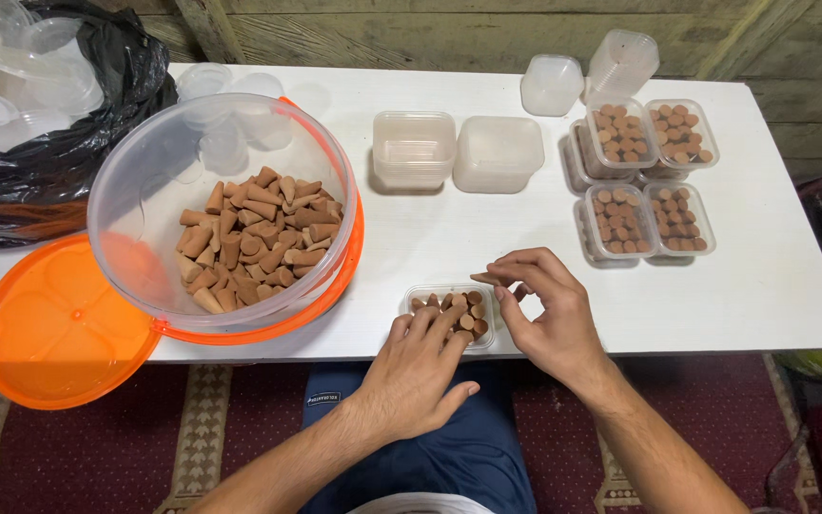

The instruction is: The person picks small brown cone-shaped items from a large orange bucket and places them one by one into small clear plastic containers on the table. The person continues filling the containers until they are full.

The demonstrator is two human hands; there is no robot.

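— Both hands were at the near table edge: the left hand (420, 366) lay half-curled, fingertips resting on the small clear tub (452, 315), probably to steady it; the right hand (544, 309) pinched one brown cone (484, 278) just above it.

— And the supply?

— A big clear bucket (225, 205) of cones was tilted toward the person, its orange lid (54, 328) beside it. Four filled tubs (647, 176) sat at the far right, empty tubs (459, 150) between, well apart from the hands.

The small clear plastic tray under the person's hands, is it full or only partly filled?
Partly filled. The small clear plastic tray holds brown cones mostly on its right; the left hand covers part.
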